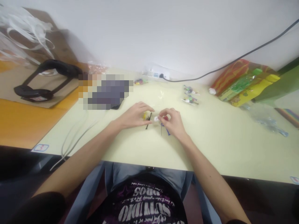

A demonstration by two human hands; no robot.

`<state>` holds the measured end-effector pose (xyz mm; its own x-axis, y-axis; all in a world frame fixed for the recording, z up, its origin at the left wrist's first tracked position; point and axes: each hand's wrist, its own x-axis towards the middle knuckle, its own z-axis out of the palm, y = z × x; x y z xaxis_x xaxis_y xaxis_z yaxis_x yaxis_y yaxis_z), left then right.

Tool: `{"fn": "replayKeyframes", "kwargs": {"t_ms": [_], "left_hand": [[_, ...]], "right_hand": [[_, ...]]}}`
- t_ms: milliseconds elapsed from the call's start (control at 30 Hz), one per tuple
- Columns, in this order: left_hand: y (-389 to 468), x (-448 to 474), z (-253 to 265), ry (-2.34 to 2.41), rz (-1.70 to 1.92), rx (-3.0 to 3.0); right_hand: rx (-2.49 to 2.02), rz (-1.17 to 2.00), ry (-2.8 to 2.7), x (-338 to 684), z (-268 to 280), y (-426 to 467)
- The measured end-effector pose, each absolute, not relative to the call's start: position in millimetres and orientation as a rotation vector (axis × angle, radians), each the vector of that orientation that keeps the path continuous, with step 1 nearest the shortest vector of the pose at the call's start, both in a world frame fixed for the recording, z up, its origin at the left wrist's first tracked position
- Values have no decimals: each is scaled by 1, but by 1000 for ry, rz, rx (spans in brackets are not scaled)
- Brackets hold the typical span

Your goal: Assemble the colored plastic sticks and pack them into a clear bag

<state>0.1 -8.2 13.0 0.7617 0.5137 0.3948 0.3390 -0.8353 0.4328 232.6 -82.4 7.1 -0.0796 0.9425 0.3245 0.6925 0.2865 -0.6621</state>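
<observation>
Both hands meet mid-table on a pale yellow table (210,146). Left hand (134,116) curled, fingertips on a small yellow piece (144,115) next to a thin black stick (148,121). Right hand (174,123) pinches a small white piece (156,118), a red bit just beside it; blue part (167,132) pokes out under the palm. All tiny and blurred, type unclear. Behind the hands: small clear packets (190,95) with coloured parts. Far right: colourful bags (243,82), clear plastic wrap (268,119). Black cable (233,60) runs along the white wall to a power strip (157,74). Left: black headset frame (46,81) on cardboard, white straps (74,140) near the table edge.
</observation>
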Motion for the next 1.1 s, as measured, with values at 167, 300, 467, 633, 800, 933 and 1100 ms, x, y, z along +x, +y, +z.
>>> {"fn": "replayKeyframes", "kwargs": {"t_ms": [167,300,467,633,800,933,1100], "left_hand": [[-15,8,13,611,852,2590],[-15,11,6,547,852,2601],[-14,12,2,555,889,2623],[-16,11,8,649,926,2595],[-17,10,11,677,942,2574],[-16,10,11,701,937,2562],[-16,11,10,699,950,2559]], "right_hand": [[-1322,658,-1631,231,4,-81],[-1279,793,-1556,231,-1,-79],[-1282,740,-1514,236,6,-78],[-1542,242,-1674,239,7,-80],[-1628,93,-1903,227,-4,-80],[-1677,63,-1983,222,-10,-79],[-1709,49,-2019,222,-11,-80]]}}
